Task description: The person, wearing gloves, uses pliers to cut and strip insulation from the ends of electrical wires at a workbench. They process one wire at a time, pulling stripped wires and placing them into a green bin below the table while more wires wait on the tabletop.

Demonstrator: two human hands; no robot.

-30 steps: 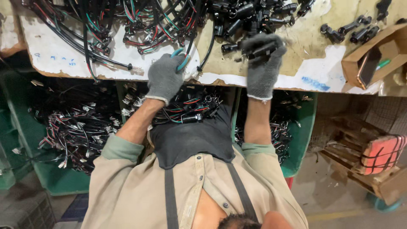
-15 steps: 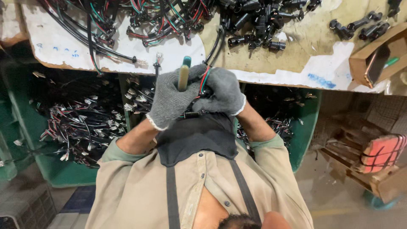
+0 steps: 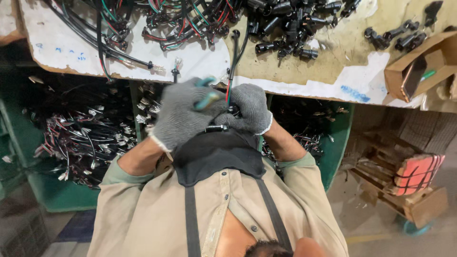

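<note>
Both my hands wear grey knit gloves and meet close to my chest, just below the edge of the workbench (image 3: 304, 85). My left hand (image 3: 183, 116) grips a tool with teal handles (image 3: 208, 97). My right hand (image 3: 247, 112) is closed on a black cable (image 3: 234, 52) with red and green wires, which runs up onto the bench. A small black connector (image 3: 216, 128) shows between the two gloves. The tool's tip is hidden between my hands.
Tangled black, red and green wire harnesses (image 3: 181, 19) and a heap of black connectors (image 3: 290, 24) lie on the bench. A cardboard box (image 3: 419, 66) sits at the right. Green bins (image 3: 71, 143) full of wired parts stand under the bench. A wooden crate (image 3: 404, 185) is on the floor.
A second ago my hands were stretched out to the bench, the right among the connectors. Both have pulled back to my chest, with the tool and a cable between them.
</note>
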